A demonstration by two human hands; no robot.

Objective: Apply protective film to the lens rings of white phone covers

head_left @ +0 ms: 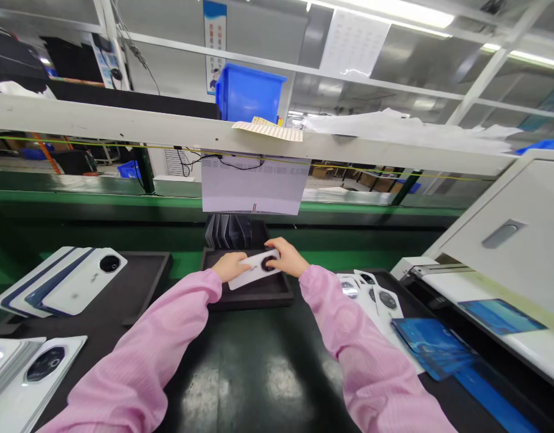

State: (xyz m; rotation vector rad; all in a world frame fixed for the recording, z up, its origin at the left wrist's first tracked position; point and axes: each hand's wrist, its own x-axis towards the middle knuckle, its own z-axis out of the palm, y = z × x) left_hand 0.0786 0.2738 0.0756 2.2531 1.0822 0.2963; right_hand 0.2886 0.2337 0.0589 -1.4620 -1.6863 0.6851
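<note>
Between my two hands a white phone back panel (249,275) with a dark round camera ring is held tilted over a black tray (258,300). My left hand (229,266) pinches its left end. At the ring end, my right hand (288,257) grips the upper right corner, fingers over the edge. Just behind, several dark thin plates (229,231) stand on edge in another black tray. Both arms wear pink sleeves.
White and dark-blue phone panels (85,282) lean in a black tray at left, with more white panels (46,367) nearer. At right lie white panels (380,307), blue sheets (434,346) and a white machine (511,240). A paper sheet (254,186) hangs from the shelf, below a blue bin (249,93).
</note>
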